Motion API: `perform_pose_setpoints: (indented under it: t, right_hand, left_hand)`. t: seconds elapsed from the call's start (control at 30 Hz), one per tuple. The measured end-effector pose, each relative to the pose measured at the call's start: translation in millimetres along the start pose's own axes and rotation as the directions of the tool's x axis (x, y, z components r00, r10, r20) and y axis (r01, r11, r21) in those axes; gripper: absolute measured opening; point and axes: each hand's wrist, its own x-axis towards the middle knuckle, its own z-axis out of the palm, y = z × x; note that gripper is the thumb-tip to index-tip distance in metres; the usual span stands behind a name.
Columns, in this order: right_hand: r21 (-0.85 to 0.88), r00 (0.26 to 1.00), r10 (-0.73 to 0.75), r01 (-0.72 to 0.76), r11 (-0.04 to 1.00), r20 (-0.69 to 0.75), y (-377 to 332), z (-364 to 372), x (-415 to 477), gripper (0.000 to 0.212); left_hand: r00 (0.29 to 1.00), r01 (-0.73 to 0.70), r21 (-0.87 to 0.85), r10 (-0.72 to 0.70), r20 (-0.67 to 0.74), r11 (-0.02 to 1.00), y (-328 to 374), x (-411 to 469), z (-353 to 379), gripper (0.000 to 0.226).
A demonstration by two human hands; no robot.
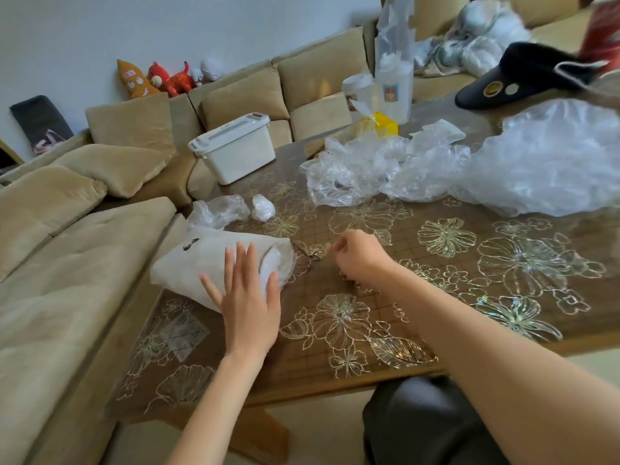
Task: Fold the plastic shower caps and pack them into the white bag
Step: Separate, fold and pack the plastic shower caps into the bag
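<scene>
White bag [208,263] sits pressed under the flat left hand [250,303], right hand [359,258] curled, grip unclear; next, probably, folding a loose shower cap [218,211].

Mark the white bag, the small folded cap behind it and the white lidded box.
white bag [201,263]: head view, bare side below the black mark.
folded cap [263,207]: head view, middle of the bundle.
white lidded box [240,159]: head view, front wall.

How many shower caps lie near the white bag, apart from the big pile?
2. A loose cap lies just behind the bag; a rolled cap lies to its right. More may be hidden inside the bag.
</scene>
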Motion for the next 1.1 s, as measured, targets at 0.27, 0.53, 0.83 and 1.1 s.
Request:
perform_pose_setpoints:
  t: [0.27, 0.53, 0.83, 1.1]
  right_hand:
    - [-0.417, 0.789, -0.148, -0.147, 0.897, -0.596, 80, -78, -7, 0.046]
    - [-0.464, 0.712, -0.103, -0.335, 0.82, -0.695, 145, -168, -15, 0.041]
    - [-0.335, 0.492, -0.392, 0.204, 0.92, -0.777, 95, -165, -19, 0.01]
    - [-0.511, 0.753, -0.657, 0.583, 0.631, 0.048, 39, -71, -30, 0.022]
  left_hand:
    - [0.996, -0.059, -0.443, 0.079, 0.028, 0.895, 126, 25, 44, 0.034]
    - [0.994, -0.025, -0.591, 0.083, 0.072, 0.807, 156, 29, 65, 0.03]
    - [0.994, 0.111, -0.773, -0.061, 0.094, 0.624, 152, 28, 63, 0.012]
    - [0.647, 0.743, -0.565, 0.17, 0.743, -0.358, 123, 46, 47, 0.076]
